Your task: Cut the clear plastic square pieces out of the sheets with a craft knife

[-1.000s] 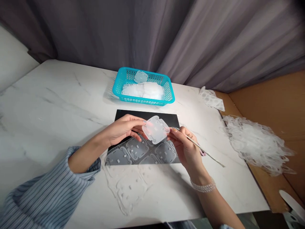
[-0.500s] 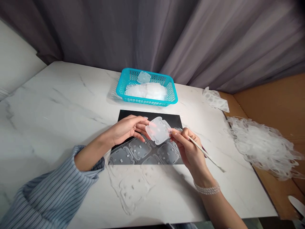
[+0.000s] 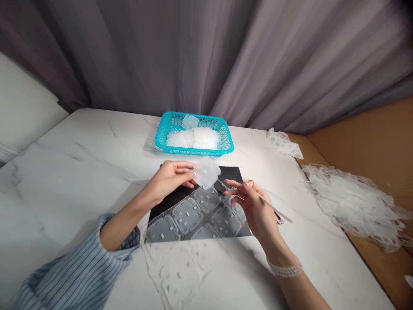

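My left hand point(image 3: 171, 181) holds a clear, soft plastic piece point(image 3: 206, 172) by its left side, tilted above the far edge of a black sheet point(image 3: 171, 206). The piece looks blurred, so its outline is hard to read. My right hand point(image 3: 254, 211) is apart from the piece, a short way to its right. That hand grips a thin pale stick tool point(image 3: 274, 209) between its fingers, and the handle slants down to the right. Part of the black sheet lies under my hands, with rounded square shapes showing on its near half.
A turquoise mesh basket point(image 3: 193, 151) of clear plastic pieces stands beyond the black sheet on a white marble table point(image 3: 74, 172). A heap of clear plastic offcuts point(image 3: 351, 206) lies at the right, with a smaller scrap point(image 3: 284, 143) nearby. A thin plastic sheet point(image 3: 176, 271) lies near the front.
My right hand and tool have drawn back from the plastic piece. The piece has tilted and shifted left in my left hand. The whole scene sits lower in view.
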### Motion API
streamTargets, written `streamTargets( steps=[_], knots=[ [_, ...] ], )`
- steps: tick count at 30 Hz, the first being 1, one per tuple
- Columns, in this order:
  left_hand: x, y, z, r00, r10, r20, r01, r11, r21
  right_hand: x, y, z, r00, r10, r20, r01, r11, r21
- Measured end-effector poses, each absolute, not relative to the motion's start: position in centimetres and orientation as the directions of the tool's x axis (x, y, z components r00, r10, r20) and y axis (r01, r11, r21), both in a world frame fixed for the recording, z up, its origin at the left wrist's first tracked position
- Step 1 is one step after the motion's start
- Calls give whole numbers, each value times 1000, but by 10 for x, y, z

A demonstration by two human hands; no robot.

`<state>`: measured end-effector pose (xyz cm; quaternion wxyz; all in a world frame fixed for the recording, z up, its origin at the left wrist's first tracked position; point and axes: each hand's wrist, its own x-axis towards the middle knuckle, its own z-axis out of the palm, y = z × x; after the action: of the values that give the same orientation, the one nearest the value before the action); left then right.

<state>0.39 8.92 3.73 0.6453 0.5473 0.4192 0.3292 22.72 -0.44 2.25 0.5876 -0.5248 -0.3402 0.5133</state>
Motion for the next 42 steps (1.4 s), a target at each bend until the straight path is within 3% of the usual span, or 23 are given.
streamTargets(
  steps=[3, 5, 6, 8, 10, 13, 17, 21, 29, 31, 35, 42],
  knots=[
    [5, 119, 56, 168, 976, 135, 258, -176, 950, 241, 1, 25, 231, 969, -83, -270, -18, -963],
    [10, 144, 66, 98, 921, 378, 536, -369, 760, 252, 2, 27, 248, 968, -36, -238, 25, -971],
    [13, 155, 69, 136, 893, 429, 644, -409, 646, 257, 2, 27, 277, 961, -12, -202, 46, -978],
    [22, 169, 67, 270, 876, 401, 760, -449, 469, 265, -1, 26, 356, 934, 36, -91, 73, -993],
    [32, 164, 56, 385, 863, 328, 773, -496, 395, 272, -8, 24, 410, 908, 83, 61, 64, -996],
    [46, 120, 30, 561, 769, 306, 647, -638, 417, 278, -22, 17, 399, 908, 128, 284, 11, -959],
    [63, 39, -3, 811, 513, 281, 311, -785, 536, 285, -45, 0, 289, 943, 167, 467, 14, -884],
    [76, 24, -21, 840, 479, 256, 246, -756, 607, 287, -63, -10, 227, 959, 168, 540, 20, -842],
    [69, 81, -24, 740, 637, 217, 470, -720, 510, 279, -71, -10, 64, 988, 144, 656, 67, -752],
    [66, 65, -22, 759, 610, 230, 478, -760, 440, 277, -71, -12, 47, 987, 156, 681, 82, -727],
    [64, 24, -20, 882, 404, 242, 359, -909, 209, 274, -70, -14, 17, 982, 189, 712, 121, -692],
    [67, 5, -33, 907, 364, 209, 341, -930, 140, 267, -63, -11, -20, 976, 217, 779, 151, -609]
  ],
)
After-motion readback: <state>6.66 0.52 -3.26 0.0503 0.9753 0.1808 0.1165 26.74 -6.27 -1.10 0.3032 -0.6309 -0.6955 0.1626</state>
